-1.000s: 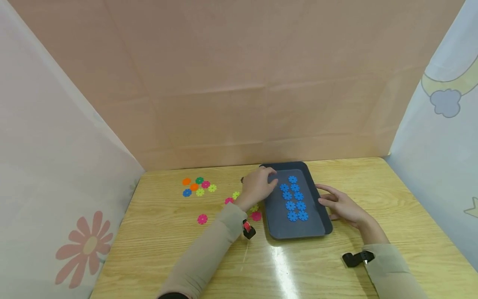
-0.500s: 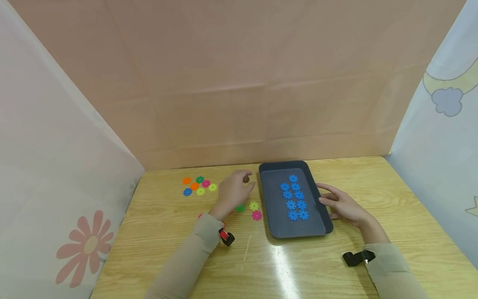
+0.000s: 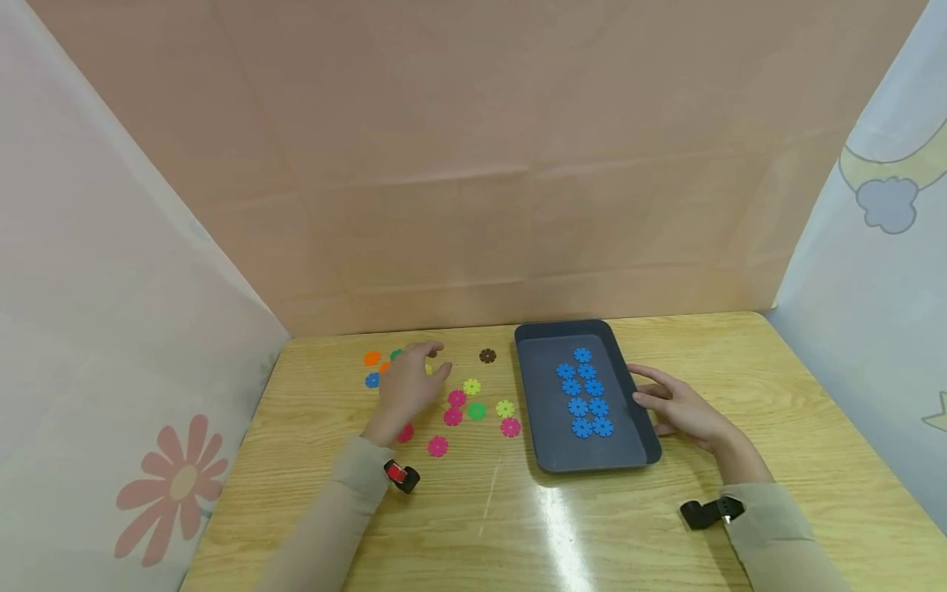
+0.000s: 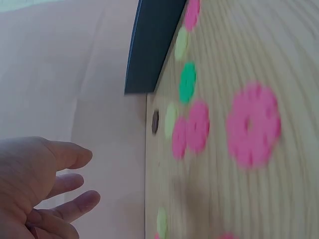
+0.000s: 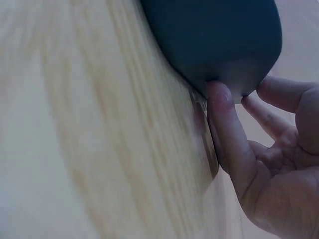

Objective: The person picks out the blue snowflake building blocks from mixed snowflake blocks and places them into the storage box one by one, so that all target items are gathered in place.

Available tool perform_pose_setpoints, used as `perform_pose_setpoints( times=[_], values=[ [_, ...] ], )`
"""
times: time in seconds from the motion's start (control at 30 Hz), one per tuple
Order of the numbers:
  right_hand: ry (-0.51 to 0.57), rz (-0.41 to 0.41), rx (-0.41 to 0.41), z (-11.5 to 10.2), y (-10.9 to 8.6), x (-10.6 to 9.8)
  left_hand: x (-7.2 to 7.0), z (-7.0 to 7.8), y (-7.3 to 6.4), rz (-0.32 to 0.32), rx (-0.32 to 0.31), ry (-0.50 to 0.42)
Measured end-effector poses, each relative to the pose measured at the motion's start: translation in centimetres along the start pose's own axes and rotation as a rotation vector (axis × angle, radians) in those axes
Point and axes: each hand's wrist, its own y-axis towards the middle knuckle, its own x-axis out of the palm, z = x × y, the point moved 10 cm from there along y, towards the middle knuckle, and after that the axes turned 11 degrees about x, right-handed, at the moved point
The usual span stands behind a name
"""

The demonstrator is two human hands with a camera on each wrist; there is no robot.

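Several blue flower-shaped discs (image 3: 578,407) lie flat in two columns inside a dark grey tray (image 3: 543,448). My left hand (image 3: 407,386) hovers over the loose discs on the left, thumb and fingers apart. In the left wrist view nothing sits between the fingers of that left hand (image 4: 47,184). Against the tray's right side, the fingertips of my right hand (image 3: 684,411) touch the wall and rim. The right wrist view shows the right hand's thumb (image 5: 227,119) pressed to the outer wall, the fingers fairly straight. A pink disc (image 3: 437,446) lies nearest the left wrist.
Between left hand and tray lie a green disc (image 3: 477,410), a yellow disc (image 3: 472,386) and several pink ones. A brown disc (image 3: 487,355) is farther back. Orange discs (image 3: 372,358) and a blue disc (image 3: 372,380) are at left. A paper-covered wall (image 3: 473,205) stands behind the table.
My left hand has moved left, from over the tray's left edge to the loose discs, uncovering the brown, pink, green and yellow ones. The right hand stays at the tray.
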Motion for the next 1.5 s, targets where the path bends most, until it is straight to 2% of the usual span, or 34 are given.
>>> perform_pose_setpoints(
  times=[0.33, 0.53, 0.73, 0.93, 1.17, 1.37, 1.5],
  values=[
    [-0.012, 0.007, 0.004, 0.0, 0.0, 0.1, -2.8, -5.5, -1.7, -0.002, -0.087, 0.028],
    [-0.02, 0.018, 0.014, 0.3, 0.1, -0.2, -3.5, -9.3, -3.4, -0.013, -0.139, 0.021],
    [-0.025, 0.011, 0.003, 0.0, 0.1, -0.1, -3.7, -12.1, -4.6, -0.068, -0.182, 0.058],
    [-0.016, 0.008, 0.003, -0.1, 0.0, -0.1, -3.0, -13.3, -5.0, -0.119, -0.203, 0.053],
    [-0.011, -0.002, 0.0, 0.1, 0.1, 0.1, -2.9, -13.8, -4.9, -0.119, -0.195, 0.049],
    [0.002, -0.007, 0.0, 0.1, 0.0, 0.0, -2.9, -14.2, -4.7, -0.114, -0.231, 0.012],
    [0.005, -0.013, -0.003, 0.0, 0.0, 0.1, -2.9, -14.3, -4.5, -0.111, -0.234, 0.014]
  ],
)
